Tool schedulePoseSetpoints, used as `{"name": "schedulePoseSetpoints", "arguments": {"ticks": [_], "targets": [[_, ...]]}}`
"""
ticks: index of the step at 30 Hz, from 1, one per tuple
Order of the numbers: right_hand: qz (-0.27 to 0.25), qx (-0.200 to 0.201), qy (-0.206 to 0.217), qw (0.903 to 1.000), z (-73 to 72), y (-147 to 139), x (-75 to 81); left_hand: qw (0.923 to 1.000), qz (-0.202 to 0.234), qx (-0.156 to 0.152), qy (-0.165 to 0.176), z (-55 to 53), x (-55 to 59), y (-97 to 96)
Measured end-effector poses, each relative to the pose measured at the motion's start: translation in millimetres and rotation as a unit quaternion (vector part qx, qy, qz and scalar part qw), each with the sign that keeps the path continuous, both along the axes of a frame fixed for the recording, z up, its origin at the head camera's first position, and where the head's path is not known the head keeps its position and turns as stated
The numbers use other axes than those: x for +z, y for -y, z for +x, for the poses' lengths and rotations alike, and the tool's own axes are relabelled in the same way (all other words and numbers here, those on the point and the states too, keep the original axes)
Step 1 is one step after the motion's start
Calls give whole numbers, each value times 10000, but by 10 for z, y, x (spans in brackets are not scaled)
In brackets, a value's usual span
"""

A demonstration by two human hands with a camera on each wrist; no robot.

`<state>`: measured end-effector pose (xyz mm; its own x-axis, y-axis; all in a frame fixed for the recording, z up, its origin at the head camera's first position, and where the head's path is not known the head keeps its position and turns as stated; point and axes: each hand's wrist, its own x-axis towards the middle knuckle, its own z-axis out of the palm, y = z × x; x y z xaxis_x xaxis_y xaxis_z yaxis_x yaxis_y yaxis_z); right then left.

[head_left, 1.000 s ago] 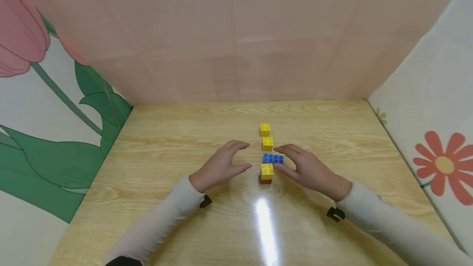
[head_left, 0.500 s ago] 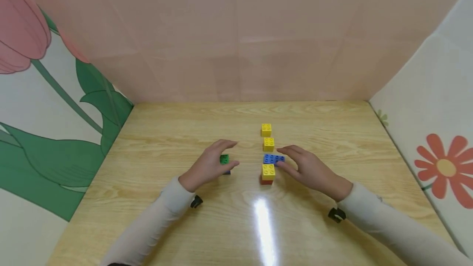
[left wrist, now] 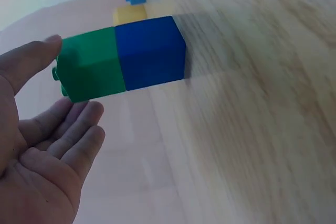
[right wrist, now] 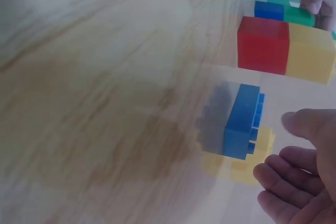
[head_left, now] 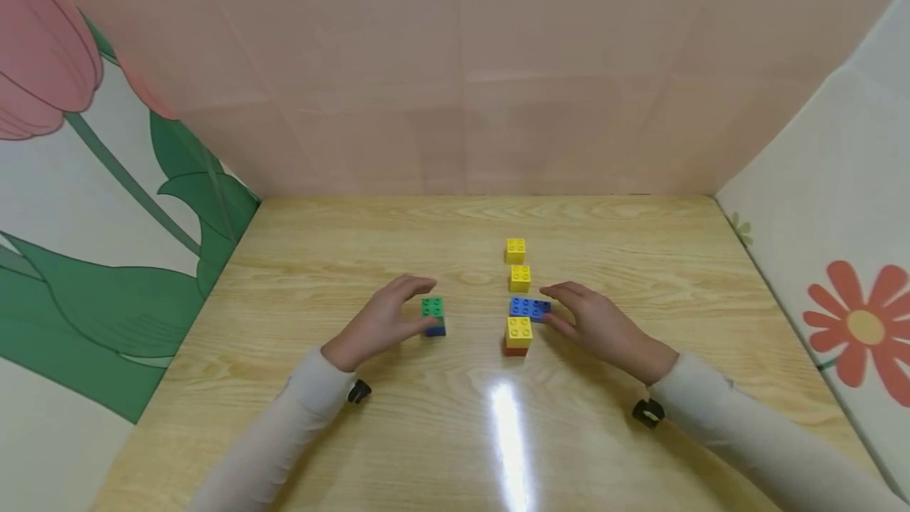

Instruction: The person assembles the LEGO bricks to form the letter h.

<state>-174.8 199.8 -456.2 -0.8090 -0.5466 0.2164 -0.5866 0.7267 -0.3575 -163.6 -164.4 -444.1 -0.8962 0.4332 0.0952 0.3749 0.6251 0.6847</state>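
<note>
My left hand [head_left: 380, 326] is around the left side of a two-brick stack, a green brick [head_left: 431, 305] on a blue brick [head_left: 436, 331]. In the left wrist view its thumb and fingers are spread to either side of the green brick, the thumb tip overlapping its upper corner. My right hand [head_left: 597, 326] hovers at the right end of a long blue brick [head_left: 524, 306], thumb and fingers apart with nothing between them. In the right wrist view, the long blue brick [right wrist: 241, 121] lies just beyond the fingertips.
A yellow brick [head_left: 519, 329] sits on a red brick [head_left: 516, 352], in front of the long blue brick. Two separate yellow bricks stand behind it, a nearer one [head_left: 520, 278] and a farther one [head_left: 516, 250]. All are on a wood-grain table [head_left: 341, 243] with a pink back wall.
My left hand has drawn back to the left, uncovering the green and blue stack it hid before. The right hand has shifted slightly right, away from the long blue brick.
</note>
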Motion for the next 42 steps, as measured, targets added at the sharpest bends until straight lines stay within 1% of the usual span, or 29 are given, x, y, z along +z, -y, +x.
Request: {"name": "schedulePoseSetpoints", "arguments": {"ticks": [3,6,12,15,20,25,29,37,42], "targets": [[103,-28,65,9999,-15,-5,-26,9999,118,-65,16,9,-19,35],[171,-31,118,9998,-29,-8,-59,9997,204,-69,106,10,-43,54],[252,105,20,9996,-59,-4,-132,9986,177,65,496,7,-76,67],[258,110,49,9996,-70,6,-152,9976,136,124,664,5,-84,70],[294,72,176,9994,-81,30,-167,9965,175,191,792,2,-96,72],[312,76,189,9993,-96,54,-176,9963,178,200,819,0,-104,71],[259,70,226,9994,-96,69,-176,9967,169,195,768,-4,-116,69],[270,62,358,9990,-98,84,-172,9971,241,109,711,-27,-140,63],[232,141,247,9993,-99,82,-148,9974,274,75,667,-43,-167,43]]}}
